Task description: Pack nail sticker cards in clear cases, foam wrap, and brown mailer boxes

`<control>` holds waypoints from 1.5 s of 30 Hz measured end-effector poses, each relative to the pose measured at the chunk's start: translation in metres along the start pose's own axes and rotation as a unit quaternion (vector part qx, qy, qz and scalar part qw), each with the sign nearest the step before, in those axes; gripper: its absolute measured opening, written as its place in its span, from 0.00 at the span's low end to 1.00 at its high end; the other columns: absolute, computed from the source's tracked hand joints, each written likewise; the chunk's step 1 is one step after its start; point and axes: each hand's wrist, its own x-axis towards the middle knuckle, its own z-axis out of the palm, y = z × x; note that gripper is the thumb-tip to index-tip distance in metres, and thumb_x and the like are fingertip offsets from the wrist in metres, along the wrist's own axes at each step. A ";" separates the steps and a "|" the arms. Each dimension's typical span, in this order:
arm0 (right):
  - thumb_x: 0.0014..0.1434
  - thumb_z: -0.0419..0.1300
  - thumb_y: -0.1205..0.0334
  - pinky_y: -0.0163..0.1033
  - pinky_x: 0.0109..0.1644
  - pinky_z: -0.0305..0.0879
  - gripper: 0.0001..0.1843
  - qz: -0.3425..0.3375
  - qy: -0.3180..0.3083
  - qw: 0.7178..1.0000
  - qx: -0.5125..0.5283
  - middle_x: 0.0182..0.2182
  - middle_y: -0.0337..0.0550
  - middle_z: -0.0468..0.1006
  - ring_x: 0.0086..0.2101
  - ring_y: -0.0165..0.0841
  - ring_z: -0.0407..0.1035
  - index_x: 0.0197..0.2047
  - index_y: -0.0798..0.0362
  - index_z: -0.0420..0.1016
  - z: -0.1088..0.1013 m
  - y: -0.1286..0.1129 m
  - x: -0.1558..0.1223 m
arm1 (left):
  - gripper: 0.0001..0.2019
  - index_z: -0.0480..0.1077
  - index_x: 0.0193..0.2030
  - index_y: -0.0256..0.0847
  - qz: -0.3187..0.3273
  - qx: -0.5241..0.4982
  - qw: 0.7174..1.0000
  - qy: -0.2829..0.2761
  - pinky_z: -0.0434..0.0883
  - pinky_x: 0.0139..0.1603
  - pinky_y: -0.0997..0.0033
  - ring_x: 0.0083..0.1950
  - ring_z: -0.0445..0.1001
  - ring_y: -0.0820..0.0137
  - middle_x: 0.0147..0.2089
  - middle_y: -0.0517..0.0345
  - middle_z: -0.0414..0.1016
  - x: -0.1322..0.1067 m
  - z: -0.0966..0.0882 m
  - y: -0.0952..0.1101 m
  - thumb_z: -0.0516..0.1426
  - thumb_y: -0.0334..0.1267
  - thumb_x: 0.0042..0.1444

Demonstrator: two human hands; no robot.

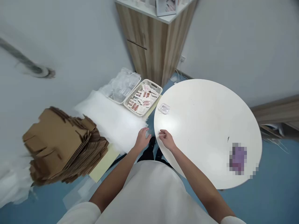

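My left hand (pixel 142 140) hovers near the edge of a white sheet stack (pixel 116 121), thumb and fingers apart, with nothing visible in it. Over the left rim of the round white table (pixel 205 118) is my right hand (pixel 167 140), its fingers loosely bent and slightly parted; I make out no object in them. A small clear plastic packet (pixel 164 108) lies on the table beyond my right hand. Past the sheets, a white basket (pixel 133 114) holds several printed cards (pixel 145 95).
Flattened brown cardboard boxes (pixel 58 140) are piled at the left. Beside the card basket, another bin holds clear plastic packaging (pixel 123 83). A wood-grain cabinet (pixel 151 43) stands in the corner. A pixelated purple item (pixel 238 158) rests on the table's right side.
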 end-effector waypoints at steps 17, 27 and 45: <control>0.46 0.59 0.60 0.45 0.51 0.59 0.23 -0.130 -0.168 0.964 -0.159 0.49 0.45 0.66 0.48 0.37 0.62 0.47 0.49 0.66 0.135 -0.065 0.066 | 0.34 0.50 0.59 0.37 -0.147 -0.005 0.985 0.093 0.47 0.62 0.56 0.66 0.36 0.58 0.66 0.45 0.36 -0.006 -0.094 -0.096 0.56 0.33 0.43; 0.41 0.54 0.73 0.47 0.60 0.48 0.27 -0.136 -0.082 0.968 -0.196 0.51 0.45 0.62 0.55 0.38 0.51 0.48 0.51 0.65 0.199 -0.082 0.103 | 0.33 0.49 0.60 0.34 -0.139 -0.064 0.988 0.035 0.44 0.63 0.56 0.66 0.34 0.58 0.66 0.41 0.36 0.008 -0.098 -0.127 0.54 0.27 0.44; 0.50 0.46 0.65 0.37 0.35 0.64 0.13 -0.153 -0.003 0.983 -0.104 0.35 0.42 0.71 0.28 0.28 0.67 0.37 0.53 0.68 0.199 -0.111 0.106 | 0.31 0.45 0.61 0.39 -0.073 -0.077 0.985 0.133 0.47 0.61 0.50 0.66 0.37 0.58 0.66 0.43 0.37 -0.004 -0.100 -0.102 0.53 0.36 0.51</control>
